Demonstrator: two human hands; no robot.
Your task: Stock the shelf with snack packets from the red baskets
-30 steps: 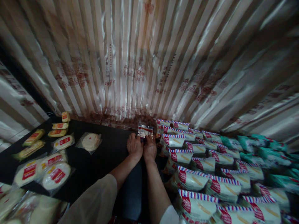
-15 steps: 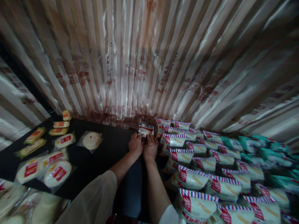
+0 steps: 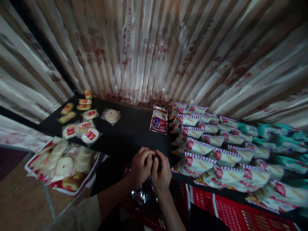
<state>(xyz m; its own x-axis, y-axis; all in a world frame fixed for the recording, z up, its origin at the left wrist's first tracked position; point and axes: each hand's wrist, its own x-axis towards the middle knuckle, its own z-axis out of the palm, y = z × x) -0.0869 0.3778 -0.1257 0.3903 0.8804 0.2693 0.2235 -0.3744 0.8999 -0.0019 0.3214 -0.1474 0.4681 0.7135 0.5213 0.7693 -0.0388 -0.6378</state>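
Note:
My left hand [image 3: 141,167] and my right hand [image 3: 161,175] are close together over the table's front edge. Both have curled fingers, their tips nearly meeting; whether anything is between them is hidden. Beyond them, a red and silver foil packet [image 3: 159,120] with a blue picture lies flat on the black table [image 3: 125,134], touched by neither hand. Beneath my wrists, shiny dark packets [image 3: 141,195] show in a red basket [image 3: 144,213], partly covered by my arms.
Rows of white bags [image 3: 199,144] with striped tops stand at right, green bags [image 3: 267,131] beyond them. Round wrapped packs [image 3: 112,116] lie at left. A white-rimmed basket [image 3: 79,189] of packs sits lower left. Striped sheeting [image 3: 144,64] hangs behind the table.
Both hands have drawn back from the foil packet toward the table's front edge, leaving it lying there. The view has tipped downward, bringing the baskets into sight.

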